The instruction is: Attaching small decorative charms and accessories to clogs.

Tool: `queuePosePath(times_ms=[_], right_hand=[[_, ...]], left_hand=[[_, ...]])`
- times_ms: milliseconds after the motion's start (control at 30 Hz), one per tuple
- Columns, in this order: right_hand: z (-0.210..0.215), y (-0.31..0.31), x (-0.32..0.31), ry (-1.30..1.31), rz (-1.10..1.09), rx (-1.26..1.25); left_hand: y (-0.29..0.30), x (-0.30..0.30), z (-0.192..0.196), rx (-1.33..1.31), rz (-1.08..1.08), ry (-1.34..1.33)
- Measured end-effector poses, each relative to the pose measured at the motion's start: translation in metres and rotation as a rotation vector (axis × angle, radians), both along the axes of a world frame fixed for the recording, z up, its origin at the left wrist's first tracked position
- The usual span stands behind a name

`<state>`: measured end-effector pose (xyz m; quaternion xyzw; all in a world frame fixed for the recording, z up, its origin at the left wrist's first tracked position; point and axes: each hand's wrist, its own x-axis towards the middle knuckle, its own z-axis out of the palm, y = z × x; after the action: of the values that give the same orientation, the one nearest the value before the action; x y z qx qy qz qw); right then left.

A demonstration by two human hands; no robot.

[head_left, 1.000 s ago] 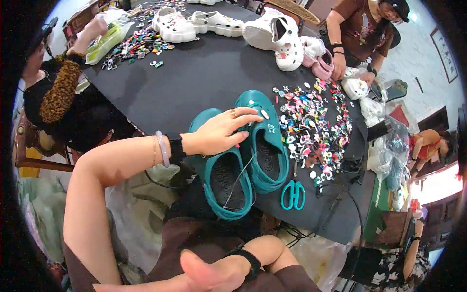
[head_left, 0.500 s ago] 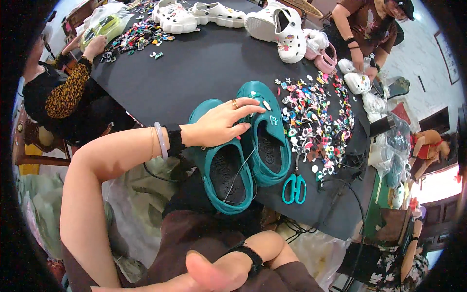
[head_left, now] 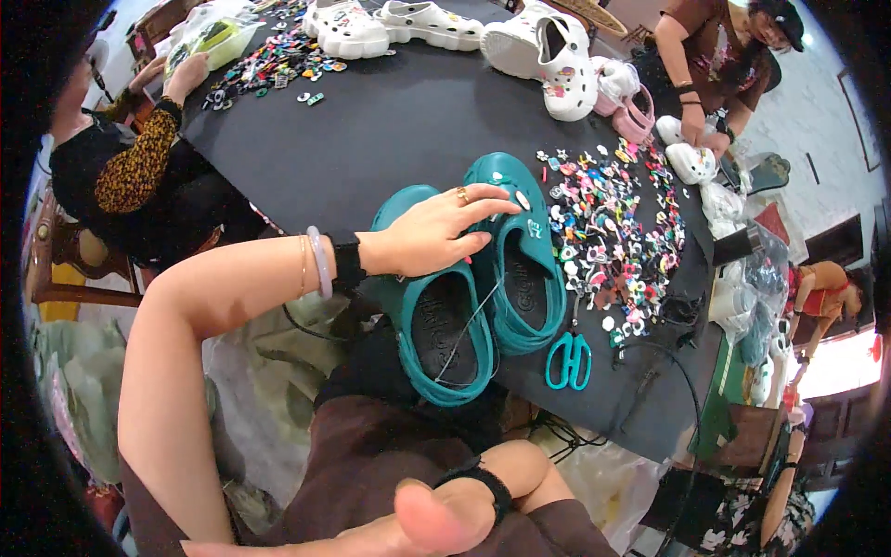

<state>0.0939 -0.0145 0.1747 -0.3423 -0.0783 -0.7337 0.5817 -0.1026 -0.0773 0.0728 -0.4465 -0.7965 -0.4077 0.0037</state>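
Observation:
A pair of teal clogs (head_left: pixel 557 288) lies toe-away at the table's near edge, with a thin clear cord strung across their openings. My left hand (head_left: pixel 427 232) rests over both clogs, fingers stretched out toward the right one. Its fingertips touch the toe beside a small pale charm (head_left: pixel 522 201); another light charm (head_left: pixel 534 228) sits just below. The left clog's upper is partly hidden under that hand. Close to the camera at the lower edge is my right hand (head_left: pixel 436 520), blurred, thumb raised and a finger extended left. Its remaining fingers are out of sight.
Teal-handled scissors (head_left: pixel 568 365) lie right of the clogs, below a spread of colourful charms (head_left: pixel 613 232). White clogs (head_left: pixel 568 79) and a pink one (head_left: pixel 635 121) stand along the far side. Co-workers sit left and right; one handles a white clog (head_left: pixel 691 162). A black cable (head_left: pixel 682 371) hangs over the right edge.
The whole view has shifted slightly, so the table and clogs appear a little farther right. My left hand stays on the clogs; my right hand appears slightly farther right.

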Motion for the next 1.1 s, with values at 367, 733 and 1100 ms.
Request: queuePosePath(times_ms=[367,733,1100], right_hand=[[-0.018,-0.024,-0.011,-0.369,-0.157,0.104],[-0.015,-0.018,-0.032,0.589,-0.993,0.667],[-0.018,-0.061,-0.040,0.587,-0.772,0.743]], left_hand=[[0.010,-0.005,-0.013,0.163,-0.003,0.153],[-0.001,-0.004,-0.016,0.126,0.017,0.138],[0.002,-0.001,-0.011,0.097,-0.002,0.127]])
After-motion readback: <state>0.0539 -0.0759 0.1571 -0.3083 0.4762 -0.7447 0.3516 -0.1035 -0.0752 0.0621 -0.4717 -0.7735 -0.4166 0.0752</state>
